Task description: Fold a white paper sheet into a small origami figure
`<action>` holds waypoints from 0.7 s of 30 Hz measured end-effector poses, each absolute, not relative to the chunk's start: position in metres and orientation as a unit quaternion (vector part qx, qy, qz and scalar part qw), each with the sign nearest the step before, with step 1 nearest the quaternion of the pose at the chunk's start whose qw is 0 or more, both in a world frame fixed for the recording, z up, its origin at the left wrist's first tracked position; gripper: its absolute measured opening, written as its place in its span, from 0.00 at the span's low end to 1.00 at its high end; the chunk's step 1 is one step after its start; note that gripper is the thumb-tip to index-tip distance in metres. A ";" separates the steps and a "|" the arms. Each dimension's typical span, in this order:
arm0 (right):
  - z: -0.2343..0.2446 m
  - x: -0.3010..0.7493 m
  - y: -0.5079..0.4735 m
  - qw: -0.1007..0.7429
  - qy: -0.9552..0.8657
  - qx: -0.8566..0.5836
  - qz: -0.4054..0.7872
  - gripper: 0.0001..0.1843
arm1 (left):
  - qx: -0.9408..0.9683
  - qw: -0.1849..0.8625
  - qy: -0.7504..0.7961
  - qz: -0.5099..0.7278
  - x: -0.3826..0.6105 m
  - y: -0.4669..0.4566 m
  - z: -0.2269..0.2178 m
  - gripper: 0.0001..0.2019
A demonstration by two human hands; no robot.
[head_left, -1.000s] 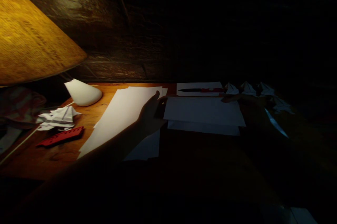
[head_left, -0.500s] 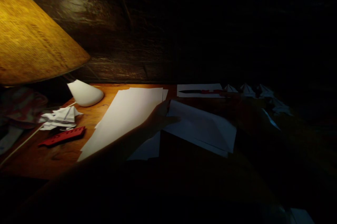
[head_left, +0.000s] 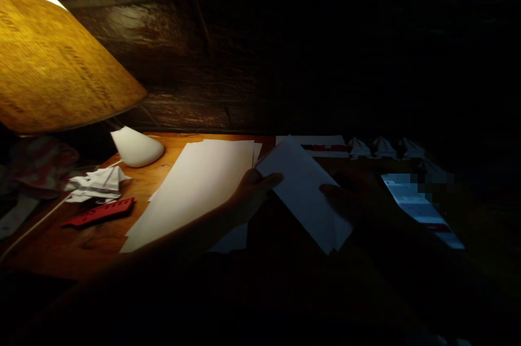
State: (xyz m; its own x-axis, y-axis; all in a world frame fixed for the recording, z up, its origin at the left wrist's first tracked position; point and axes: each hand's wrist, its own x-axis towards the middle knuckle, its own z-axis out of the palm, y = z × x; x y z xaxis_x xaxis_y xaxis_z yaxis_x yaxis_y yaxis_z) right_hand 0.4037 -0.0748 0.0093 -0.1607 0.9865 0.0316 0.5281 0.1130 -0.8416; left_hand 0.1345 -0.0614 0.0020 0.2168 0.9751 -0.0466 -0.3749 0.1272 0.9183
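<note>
Okay, so the folded sheet (head_left: 303, 188) has swung round: a second ago it lay lengthwise between the two hands, and now it sits at a slant, one corner pointing to the far side and another toward the near side. It's in the middle of the scene, just right of the stack of white paper (head_left: 199, 186) on the bench (head_left: 101, 248).

The left hand (head_left: 254, 191) pinches its left edge, thumb on top, fingers mostly hidden underneath. The right hand (head_left: 345, 194) is harder to read in the dark, but its thumb lies over the right edge, so it looks like a pinch there too. Layers show at the near end and don't quite line up, so my guess is this is a turn to a new angle, with that fold not crisp yet.

Also, way more of the bright screen (head_left: 413, 207) on the right shows now, just a sliver earlier. The sheet's far corner now covers most of the blade of the red-handled knife (head_left: 329, 148). The little paper shapes (head_left: 385, 148) at the far right haven't budged.
</note>
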 end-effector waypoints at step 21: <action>-0.001 0.412 -0.063 0.286 -0.807 -0.481 0.188 0.19 | 0.916 0.210 0.230 0.253 0.134 -0.082 0.004 0.23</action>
